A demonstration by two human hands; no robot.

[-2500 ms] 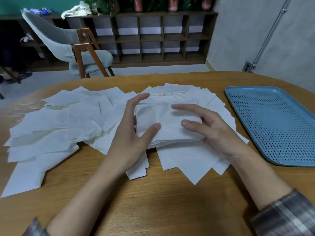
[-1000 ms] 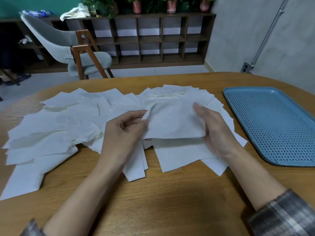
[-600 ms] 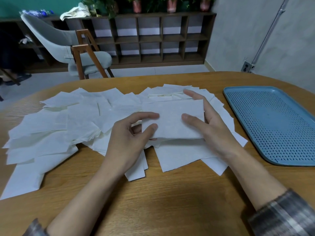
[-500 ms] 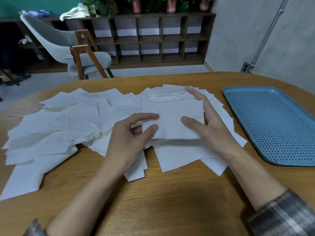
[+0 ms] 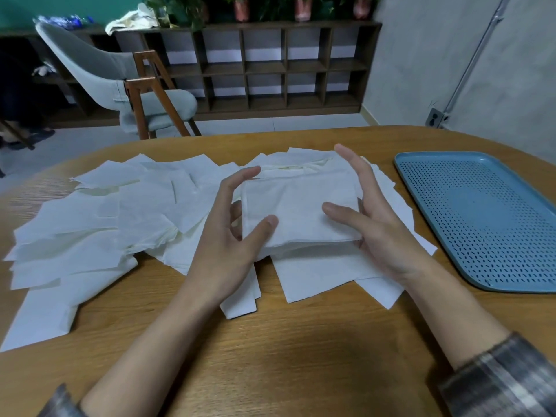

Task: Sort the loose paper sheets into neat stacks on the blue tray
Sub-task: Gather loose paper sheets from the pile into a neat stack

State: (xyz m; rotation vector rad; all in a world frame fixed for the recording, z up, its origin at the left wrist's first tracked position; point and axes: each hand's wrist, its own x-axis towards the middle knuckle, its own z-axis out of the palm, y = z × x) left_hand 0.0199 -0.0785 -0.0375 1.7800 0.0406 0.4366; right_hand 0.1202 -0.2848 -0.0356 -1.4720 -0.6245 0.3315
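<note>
Head view: a small stack of sheets is held just above the loose sheets spread over the bench. It is gripped at its left edge by the left hand and at its right edge by the right hand, with thumbs on top and fingers closed on it. The blue tray is set to the right, apart from the paper.

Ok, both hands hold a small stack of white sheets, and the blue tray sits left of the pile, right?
No. The head view shows the perforated blue plastic tray right of the pile. The left hand and right hand do hold the small white paper stack.
</note>
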